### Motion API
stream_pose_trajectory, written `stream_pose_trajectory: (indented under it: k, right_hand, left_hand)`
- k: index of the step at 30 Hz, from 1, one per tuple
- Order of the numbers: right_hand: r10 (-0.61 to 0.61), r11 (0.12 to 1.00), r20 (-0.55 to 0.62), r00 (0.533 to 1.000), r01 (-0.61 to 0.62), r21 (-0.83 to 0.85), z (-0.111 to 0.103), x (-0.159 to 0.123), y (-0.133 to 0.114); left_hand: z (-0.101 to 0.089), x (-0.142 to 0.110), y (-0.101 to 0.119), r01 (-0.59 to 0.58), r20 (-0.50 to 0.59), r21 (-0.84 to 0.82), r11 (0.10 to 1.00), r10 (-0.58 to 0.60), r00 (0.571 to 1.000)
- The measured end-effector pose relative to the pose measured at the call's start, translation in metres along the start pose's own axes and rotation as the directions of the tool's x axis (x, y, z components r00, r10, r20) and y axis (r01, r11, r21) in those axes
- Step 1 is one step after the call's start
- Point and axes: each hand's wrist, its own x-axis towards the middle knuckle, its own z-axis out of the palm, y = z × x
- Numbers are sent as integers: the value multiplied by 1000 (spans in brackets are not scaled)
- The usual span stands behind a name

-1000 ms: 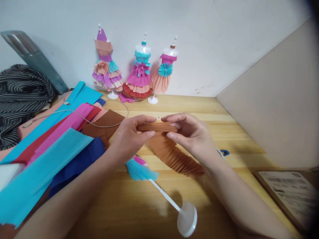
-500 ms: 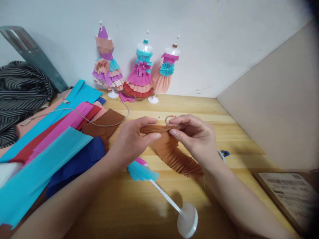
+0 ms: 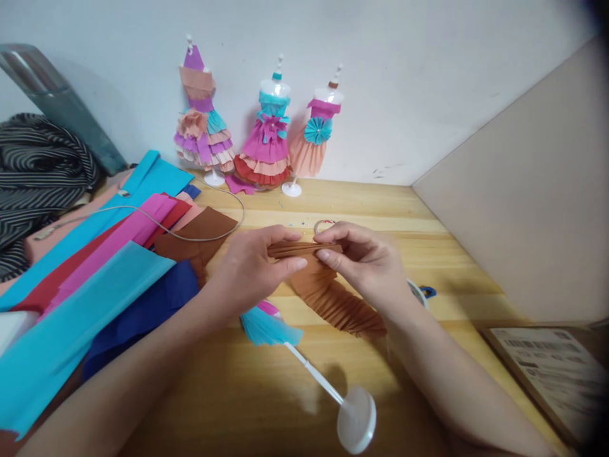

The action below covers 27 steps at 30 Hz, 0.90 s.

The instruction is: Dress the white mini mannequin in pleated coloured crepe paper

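Observation:
Between my two hands is a strip of brown crepe paper [image 3: 333, 301], gathered into narrow pleats along its upper edge. My left hand [image 3: 257, 263] pinches the folded stack at its left end, thumb in front. My right hand [image 3: 361, 260] grips the other end between thumb and fingers. The loose pleated length hangs down and curves right, its tail partly behind my right wrist. Below it on the table lies a small mannequin stand with a white pole and round base [image 3: 356, 419], dressed in a turquoise paper skirt [image 3: 269, 327]; my hands do not touch it.
Three mannequins in paper dresses [image 3: 264, 146] stand against the wall. Folded crepe paper sheets [image 3: 95, 317] in several colours cover the left side, crossed by a grey cable [image 3: 200, 239]. A tape roll [image 3: 419, 292] is partly behind my right arm. A cardboard box [image 3: 537, 374] lies at right.
My right hand has shifted slightly left along the folded edge. My left hand keeps its hold, and the whole view has moved a little.

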Motion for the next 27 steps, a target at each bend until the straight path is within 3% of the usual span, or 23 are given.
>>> stream_pose_trajectory:
  k: [10,17,27]
  right_hand:
    - [25,998,62,998,-29,57,0,0,-7]
    - [39,999,6,999,-39,37,2,0,-7]
    - [174,961,59,983,-182,206,2,1,-14]
  left_hand:
    - [0,-1,-5,-36,13,102,994,34,999]
    - [0,0,3,22,45,-10,1000,-22,999]
    - [-1,4,-3,110,29,-171,979,-107,994]
